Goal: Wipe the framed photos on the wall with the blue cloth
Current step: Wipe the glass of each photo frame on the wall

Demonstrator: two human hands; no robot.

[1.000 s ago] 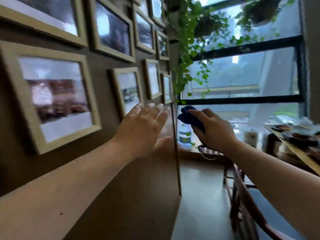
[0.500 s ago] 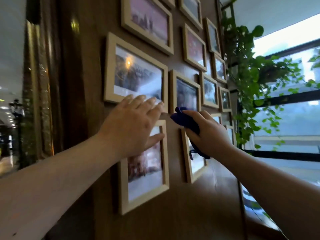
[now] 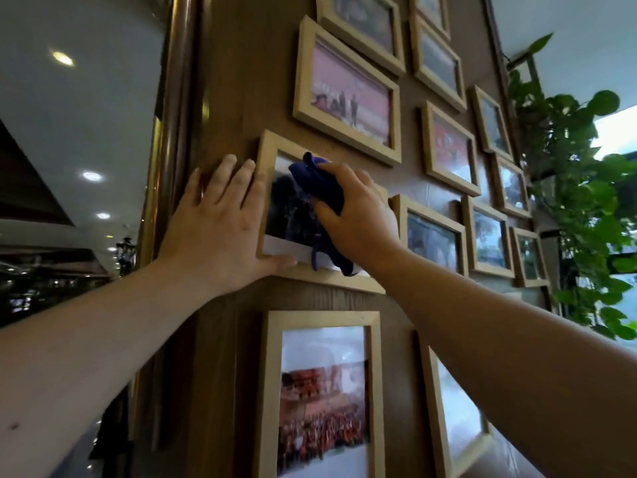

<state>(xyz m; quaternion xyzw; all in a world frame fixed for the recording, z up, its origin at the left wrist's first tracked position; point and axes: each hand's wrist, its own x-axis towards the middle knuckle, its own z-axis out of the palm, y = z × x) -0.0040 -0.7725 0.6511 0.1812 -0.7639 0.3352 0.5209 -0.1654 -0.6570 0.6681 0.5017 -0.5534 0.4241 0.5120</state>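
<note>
Several light wooden framed photos hang on a brown wood wall. My right hand (image 3: 358, 215) presses the bunched blue cloth (image 3: 319, 182) against the glass of a dark photo frame (image 3: 267, 146) at the wall's left edge. A tail of the cloth hangs down below my palm. My left hand (image 3: 220, 222) lies flat, fingers spread, on the wall and the frame's left side, thumb along its bottom rail. Directly below hangs an upright frame with a red crowd photo (image 3: 324, 395).
More frames fill the wall above and to the right, such as a pink photo (image 3: 348, 94). A trailing green plant (image 3: 579, 188) hangs at the right by a window. A brass-edged corner trim (image 3: 158, 167) borders the wall on the left, with ceiling lights beyond.
The view swung left and up along the wall. Both hands moved to the leftmost dark frame; the cloth now touches its glass and my left hand steadies its edge.
</note>
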